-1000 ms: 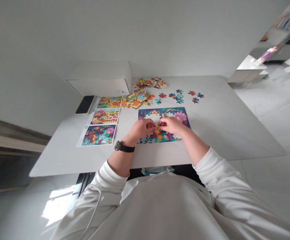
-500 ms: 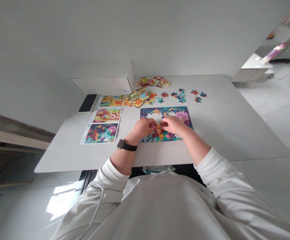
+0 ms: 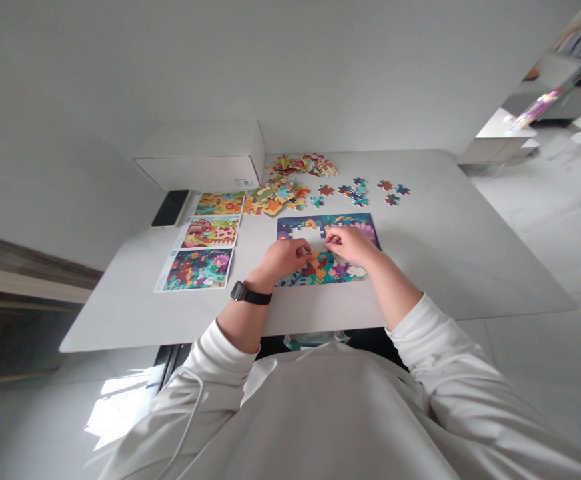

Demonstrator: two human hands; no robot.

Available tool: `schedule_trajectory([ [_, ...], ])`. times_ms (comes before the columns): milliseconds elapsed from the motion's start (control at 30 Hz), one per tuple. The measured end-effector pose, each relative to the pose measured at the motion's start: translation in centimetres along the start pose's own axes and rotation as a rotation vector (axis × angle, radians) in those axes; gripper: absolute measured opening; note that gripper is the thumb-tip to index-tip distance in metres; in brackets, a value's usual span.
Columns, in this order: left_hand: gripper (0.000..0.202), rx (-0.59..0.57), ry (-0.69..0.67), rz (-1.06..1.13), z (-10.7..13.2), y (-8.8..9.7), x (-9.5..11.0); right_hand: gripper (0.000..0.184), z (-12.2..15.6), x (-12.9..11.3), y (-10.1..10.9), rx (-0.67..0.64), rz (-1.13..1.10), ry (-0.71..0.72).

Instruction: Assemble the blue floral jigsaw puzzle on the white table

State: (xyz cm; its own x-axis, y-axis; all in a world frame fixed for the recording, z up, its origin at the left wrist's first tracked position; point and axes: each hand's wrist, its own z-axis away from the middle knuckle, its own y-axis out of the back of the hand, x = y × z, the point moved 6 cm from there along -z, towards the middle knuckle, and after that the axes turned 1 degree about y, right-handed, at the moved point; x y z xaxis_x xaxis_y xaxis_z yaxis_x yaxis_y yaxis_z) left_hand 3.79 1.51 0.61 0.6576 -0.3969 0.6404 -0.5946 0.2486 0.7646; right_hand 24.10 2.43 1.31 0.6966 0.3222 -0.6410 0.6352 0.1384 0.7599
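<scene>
1. Spanning the middle of the view, a smooth off-white bench (image 3: 450,267) is seen from above, with two cream-sleeved forearms reaching over its near edge.
2. A white rectangular box (image 3: 200,160) is set at the far edge of the bench, and a black smartphone (image 3: 170,208) is laid near it, at the bench's left side.
3. A rectangular cardboard jigsaw puzzle (image 3: 327,275) in blue, teal and purple is placed directly in front of the person, partly assembled, with a pale gap (image 3: 305,235) left in its upper middle.
4. Three printed picture sheets (image 3: 197,270) are lined up in a column to the puzzle's left, the lowest matching its colours.
5. A heap of multicoloured loose puzzle pieces (image 3: 275,197) is spread beyond the sheets, and a second heap (image 3: 303,165) is piled farther back, near the box.
6. Small separate red and teal puzzle pieces (image 3: 357,192) are scattered to the right, beyond the puzzle.
7. Both hands are held over the puzzle, a little apart, beside the gap. The left hand (image 3: 280,259), with a black wristwatch (image 3: 250,294) above it, has its grip curled, and the right hand (image 3: 350,244) has its grip drawn together. Whether either grip pinches a piece cannot be told.
</scene>
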Motion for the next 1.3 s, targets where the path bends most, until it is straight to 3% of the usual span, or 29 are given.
schedule_trajectory([
  [267, 0.022, -0.099, 0.062, -0.194, 0.3, 0.2, 0.8, 0.012, 0.5, -0.7, -1.1, -0.231, 0.231, -0.105],
  [700, 0.017, -0.105, 0.09, -0.176, 0.3, -0.1, 0.5, 0.011, 0.6, -1.3, -1.3, -0.232, 0.207, -0.078],
  [833, 0.025, 0.0, 0.048, -0.104, 0.2, 0.3, 0.7, 0.008, 0.6, -1.3, -1.3, -0.209, 0.173, -0.063],
  [1033, 0.031, 0.216, 0.082, 0.074, 0.1, 1.9, 0.7, 0.003, 0.2, -1.1, -0.2, -0.057, -0.006, -0.012],
  [1300, 0.028, 0.278, 0.185, 0.224, 0.4, 2.4, 0.3, 0.018, -0.3, 2.7, 3.8, 0.081, -0.114, -0.056],
])
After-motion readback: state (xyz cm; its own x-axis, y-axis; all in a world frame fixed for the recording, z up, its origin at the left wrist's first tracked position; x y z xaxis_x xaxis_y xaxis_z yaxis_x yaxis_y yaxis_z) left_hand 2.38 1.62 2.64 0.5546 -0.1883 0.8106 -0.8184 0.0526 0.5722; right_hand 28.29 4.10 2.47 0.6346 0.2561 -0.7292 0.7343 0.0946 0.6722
